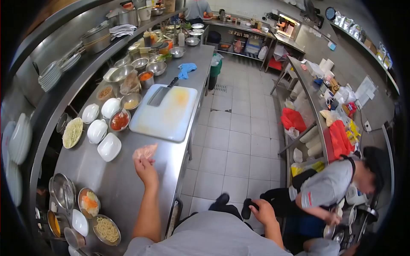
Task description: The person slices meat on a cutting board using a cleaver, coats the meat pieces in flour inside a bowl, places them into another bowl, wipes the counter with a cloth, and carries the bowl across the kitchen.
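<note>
My left hand (146, 167) is closed on a pale pink, limp piece that looks like raw meat (147, 151), held above the steel counter (141, 192). Just beyond it lies a white cutting board (141, 123) with yellowish stains. A cleaver (159, 96) with a black handle rests flat on that board. Left of my left hand are a white square bowl (109, 147) and a metal bowl of red sauce (119, 120). My right hand (263, 212) hangs low at my side over the floor, fingers loosely bent and apart, with nothing visible in it.
Noodles (106, 229) and shredded cabbage (73, 132) stand in bowls along the counter's left. A blue cloth (186, 70) lies farther back. Close on my right, a person in a grey shirt (326, 183) bends over pans. Another person (197, 9) stands at the far end.
</note>
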A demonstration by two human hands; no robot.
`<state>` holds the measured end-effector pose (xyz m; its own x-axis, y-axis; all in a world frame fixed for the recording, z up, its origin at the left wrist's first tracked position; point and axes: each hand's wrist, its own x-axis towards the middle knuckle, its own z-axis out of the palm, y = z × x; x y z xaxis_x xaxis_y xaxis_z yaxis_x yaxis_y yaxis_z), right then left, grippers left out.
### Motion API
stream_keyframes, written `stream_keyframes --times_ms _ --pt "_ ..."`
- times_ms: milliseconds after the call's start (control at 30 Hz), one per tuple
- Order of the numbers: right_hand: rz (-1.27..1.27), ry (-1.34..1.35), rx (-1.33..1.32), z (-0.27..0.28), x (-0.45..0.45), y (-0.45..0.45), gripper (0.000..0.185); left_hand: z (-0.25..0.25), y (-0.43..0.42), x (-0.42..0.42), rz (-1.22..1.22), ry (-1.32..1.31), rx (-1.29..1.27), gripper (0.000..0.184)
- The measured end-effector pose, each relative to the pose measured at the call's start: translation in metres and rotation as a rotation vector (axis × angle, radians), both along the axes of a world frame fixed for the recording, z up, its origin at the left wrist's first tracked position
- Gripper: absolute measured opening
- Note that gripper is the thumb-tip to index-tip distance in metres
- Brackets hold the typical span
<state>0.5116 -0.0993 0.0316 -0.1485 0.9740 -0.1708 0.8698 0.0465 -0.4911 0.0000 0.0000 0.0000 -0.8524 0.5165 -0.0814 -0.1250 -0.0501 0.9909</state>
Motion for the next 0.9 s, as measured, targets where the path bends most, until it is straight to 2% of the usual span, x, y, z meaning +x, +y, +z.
stream_keyframes --times_ms 67,100,167,233,300,333,400,533,633,767,867,900 --pt "0.003 -0.025 -0.073 -0.01 0.002 -0.003 0.039 0.003 0.002 -0.002 -0.027 0.313 0.012 0.026" --pt "0.036 -0.049 -0.07 -0.02 0.022 0.1 0.039 -0.017 0.1 0.017 0.008 0.291 0.011 0.026" --pt "0.028 -0.021 -0.03 -0.048 0.013 0.163 0.04 -0.026 0.157 0.001 0.055 0.553 -0.012 0.022" --pt "0.033 0.0 -0.106 -0.04 0.022 0.234 0.045 -0.074 0.197 0.003 0.025 0.79 -0.318 0.022" --pt "0.114 -0.155 -0.194 -0.046 0.024 0.308 0.056 -0.096 0.232 0.009 0.202 0.658 -0.44 0.023" --pt "0.174 -0.146 -0.183 -0.049 0.024 0.342 0.056 -0.09 0.238 0.015 0.233 0.657 -0.49 0.025" --pt "0.287 -0.276 -0.276 -0.052 0.019 0.418 0.068 -0.078 0.25 0.025 0.343 0.628 -0.553 0.027" --pt "0.564 -0.421 -0.174 -0.062 -0.02 0.549 0.071 -0.074 0.257 0.024 0.412 0.7 -0.568 0.025" --pt "0.775 -0.464 -0.256 -0.066 -0.064 0.625 0.074 -0.079 0.256 0.03 0.49 0.667 -0.589 0.022" --pt "0.891 -0.412 -0.267 -0.099 -0.13 0.718 0.078 -0.09 0.251 0.032 0.451 0.686 -0.665 0.021" --pt "0.872 -0.336 -0.212 -0.082 -0.189 0.768 0.074 -0.081 0.258 0.031 0.452 0.677 -0.688 0.021" --pt "0.905 -0.189 -0.155 -0.067 -0.213 0.786 0.07 -0.077 0.26 0.026 0.463 0.699 -0.68 0.021"
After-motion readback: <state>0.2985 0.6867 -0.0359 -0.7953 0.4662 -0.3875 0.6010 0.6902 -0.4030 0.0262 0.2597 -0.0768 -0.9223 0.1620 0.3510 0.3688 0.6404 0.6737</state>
